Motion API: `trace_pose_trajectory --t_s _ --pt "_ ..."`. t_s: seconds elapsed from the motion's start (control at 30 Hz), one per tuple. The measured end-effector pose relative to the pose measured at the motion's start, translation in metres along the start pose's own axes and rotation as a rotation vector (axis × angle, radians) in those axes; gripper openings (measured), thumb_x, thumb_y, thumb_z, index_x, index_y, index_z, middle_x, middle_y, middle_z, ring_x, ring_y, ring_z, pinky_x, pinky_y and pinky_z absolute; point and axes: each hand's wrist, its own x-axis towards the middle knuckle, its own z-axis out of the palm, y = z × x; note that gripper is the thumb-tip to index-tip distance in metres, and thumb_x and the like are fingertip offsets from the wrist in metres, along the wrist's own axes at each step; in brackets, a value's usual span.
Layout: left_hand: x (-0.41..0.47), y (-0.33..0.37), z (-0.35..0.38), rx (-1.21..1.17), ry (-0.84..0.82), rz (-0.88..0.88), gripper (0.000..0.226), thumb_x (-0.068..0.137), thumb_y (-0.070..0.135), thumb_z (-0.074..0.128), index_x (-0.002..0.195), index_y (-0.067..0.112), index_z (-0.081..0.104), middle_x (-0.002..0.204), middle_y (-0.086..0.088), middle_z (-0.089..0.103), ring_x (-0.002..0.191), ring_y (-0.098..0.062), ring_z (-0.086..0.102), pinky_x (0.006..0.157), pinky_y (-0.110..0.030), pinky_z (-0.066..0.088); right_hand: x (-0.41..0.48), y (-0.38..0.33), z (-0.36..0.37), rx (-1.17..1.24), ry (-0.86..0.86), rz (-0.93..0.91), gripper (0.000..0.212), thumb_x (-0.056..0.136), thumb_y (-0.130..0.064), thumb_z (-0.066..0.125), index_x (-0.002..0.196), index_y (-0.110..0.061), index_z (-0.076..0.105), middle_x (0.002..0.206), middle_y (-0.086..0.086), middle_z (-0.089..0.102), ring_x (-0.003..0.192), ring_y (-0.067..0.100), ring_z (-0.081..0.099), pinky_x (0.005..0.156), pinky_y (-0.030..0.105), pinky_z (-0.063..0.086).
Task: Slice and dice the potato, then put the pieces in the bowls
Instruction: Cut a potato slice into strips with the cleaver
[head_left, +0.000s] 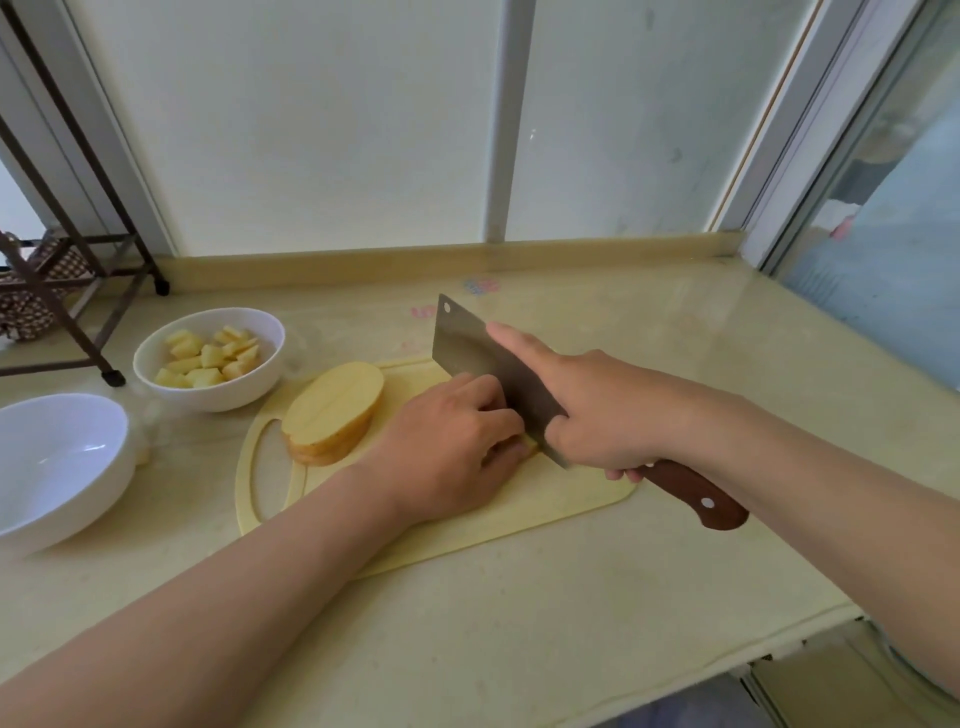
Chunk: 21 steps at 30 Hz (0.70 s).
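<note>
1. A pale yellow surface (519, 623) runs below frosted window panels (337, 130). A metal rack (67, 249) stands at its far left corner.
2. The cutting board (519, 514) lies near the middle of the surface, set at an angle so both hands meet over it.
3. The left hand (447, 447) curls over a potato piece (530, 446), knuckles against the blade and fingertips tucked back. This likely steadies the piece and guides the cut with the tips out of harm's way. Most of the piece is hidden under the hand.
4. The right hand (597, 410) is wrapped round the wooden handle of the cleaver (467, 348). Its forefinger lies straight along the blade's flank, probably to stop the wide blade twisting. The edge is down at the board.
5. The potato slabs (332, 410) sit stacked on the board's far-left part, away from the blade but within reach.
6. Towards the surface's left edge, a white bowl (234, 397) holds diced potato (208, 356). An empty bowl (62, 452) sits right at that edge. Both are close to the board, which likely shortens the carry.
</note>
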Motion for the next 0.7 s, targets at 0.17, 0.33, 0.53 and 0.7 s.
trace_pose_trajectory --t_s 0.17,0.33,0.53,0.7 --pt "-0.001 0.000 0.001 -0.021 0.003 -0.014 0.028 0.092 0.039 0.056 0.094 0.018 0.074 0.088 -0.003 0.059 0.080 -0.025 0.057 0.062 -0.039 0.051 0.012 -0.010 0.002 -0.020 0.022 -0.027 0.106 0.092 0.000 0.045 0.151 -0.066 -0.013 0.092 0.012 0.064 0.052 0.026 0.066 0.047 0.036 0.061" --pt "-0.003 0.000 -0.002 -0.016 0.006 -0.022 0.033 0.093 0.042 0.052 0.094 0.018 0.074 0.088 -0.001 0.059 0.080 -0.022 0.056 0.063 -0.038 0.051 0.000 -0.004 0.002 -0.003 0.004 -0.006 0.103 0.093 -0.004 0.045 0.148 -0.070 -0.011 0.093 0.009 0.060 0.054 0.027 0.067 0.050 0.040 0.062" --pt "-0.003 -0.001 0.000 0.005 0.032 -0.008 0.036 0.092 0.041 0.049 0.087 0.017 0.074 0.085 -0.001 0.060 0.078 -0.023 0.056 0.060 -0.038 0.050 -0.017 0.003 0.002 0.013 -0.009 0.024 0.102 0.093 -0.004 0.043 0.146 -0.073 -0.010 0.098 0.009 0.057 0.052 0.026 0.065 0.049 0.035 0.061" --pt "-0.007 -0.003 0.002 0.030 0.064 0.021 0.031 0.093 0.035 0.055 0.077 0.014 0.072 0.079 -0.001 0.059 0.073 -0.023 0.055 0.051 -0.037 0.049 -0.006 0.001 0.005 0.052 0.038 0.008 0.103 0.092 -0.003 0.044 0.148 -0.071 -0.008 0.111 0.004 0.054 0.049 0.022 0.065 0.047 0.032 0.058"
